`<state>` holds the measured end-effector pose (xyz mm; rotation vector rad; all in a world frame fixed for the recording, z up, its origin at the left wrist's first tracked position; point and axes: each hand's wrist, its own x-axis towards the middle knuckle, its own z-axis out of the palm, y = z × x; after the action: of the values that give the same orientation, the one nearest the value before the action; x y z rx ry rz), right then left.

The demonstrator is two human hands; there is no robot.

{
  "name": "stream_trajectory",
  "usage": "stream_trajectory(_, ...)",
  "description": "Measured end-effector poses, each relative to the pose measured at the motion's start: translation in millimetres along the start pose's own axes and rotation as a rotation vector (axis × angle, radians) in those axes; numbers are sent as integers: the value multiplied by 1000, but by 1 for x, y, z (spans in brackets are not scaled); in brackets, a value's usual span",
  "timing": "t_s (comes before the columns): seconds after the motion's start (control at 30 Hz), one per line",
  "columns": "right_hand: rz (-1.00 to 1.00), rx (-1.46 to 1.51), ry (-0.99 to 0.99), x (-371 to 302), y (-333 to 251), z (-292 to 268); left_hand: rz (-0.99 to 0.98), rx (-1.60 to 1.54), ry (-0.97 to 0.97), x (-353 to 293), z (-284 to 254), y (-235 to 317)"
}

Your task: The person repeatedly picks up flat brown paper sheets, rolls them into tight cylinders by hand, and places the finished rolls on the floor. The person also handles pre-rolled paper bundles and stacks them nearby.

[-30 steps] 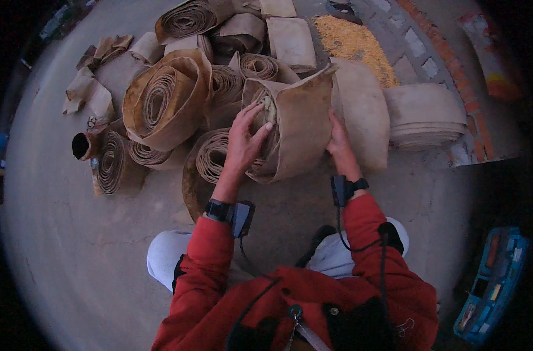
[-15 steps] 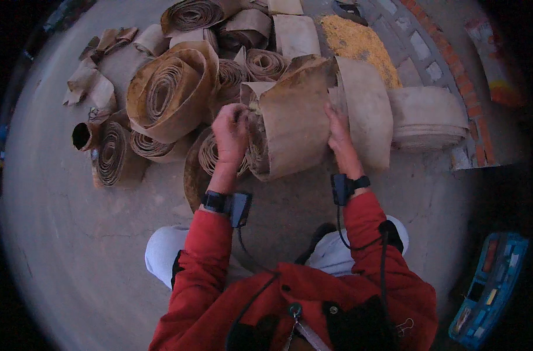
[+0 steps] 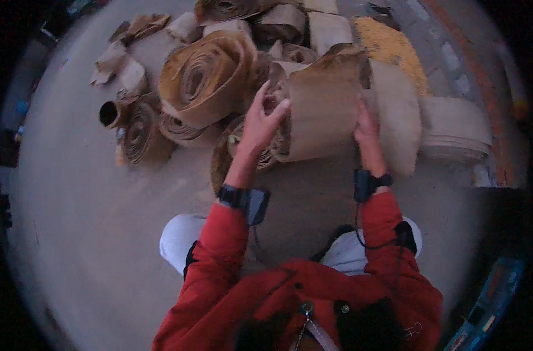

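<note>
A wide roll of brown, stained sheet material (image 3: 325, 111) lies across in front of me. My left hand (image 3: 261, 120) is at its left end, thumb and fingers spread apart, beside the coiled layers. Against the right end of the same roll, my right hand (image 3: 367, 121) grips the edge, with some fingertips hidden. Just right of that hand stands a pale loose flap of sheet (image 3: 398, 117). A small yellow-green scrap (image 3: 234, 139) shows beside my left wrist, on a lower brown coil (image 3: 220, 155).
Several more brown rolls lie behind and to the left, including a large loose coil (image 3: 199, 79). A flat pale roll (image 3: 456, 128) sits at right. Yellow grains (image 3: 392, 50) are spread at the far right near a brick edging (image 3: 465, 52). A blue toolbox (image 3: 492, 304) stands lower right.
My left hand has gone from closed fingers to spread ones at the roll's left end. The yellow-green scrap, earlier at those fingers, now shows by the wrist. The whole view has shifted.
</note>
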<state>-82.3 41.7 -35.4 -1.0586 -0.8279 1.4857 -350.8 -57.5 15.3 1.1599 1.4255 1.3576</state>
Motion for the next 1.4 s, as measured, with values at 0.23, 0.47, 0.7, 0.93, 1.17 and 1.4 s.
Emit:
stream_trajectory(0.23, -240, -274, -134, -15, -23, 60, -109, -194, 157, 7, -28, 14)
stream_trajectory(0.47, -367, -257, -339, -56, -79, 145, -187, -455, 117, -27, -87, 69)
stream_trajectory(0.7, -510, -71, -649, -106, -14, 271, 114, -509, 438, -102, -219, 105)
stream_trajectory(0.93, 113, -82, -710, -160, 200, 390, -85, 22, 971, -163, -335, 23)
stream_trajectory(1.17, 176, -748, -923, -180, 314, 378, -266, 831, 865, -194, -405, -115)
stream_trajectory(1.4, -134, -886, -914, -125, 249, 306, -766, 1369, 652, -181, -357, -181)
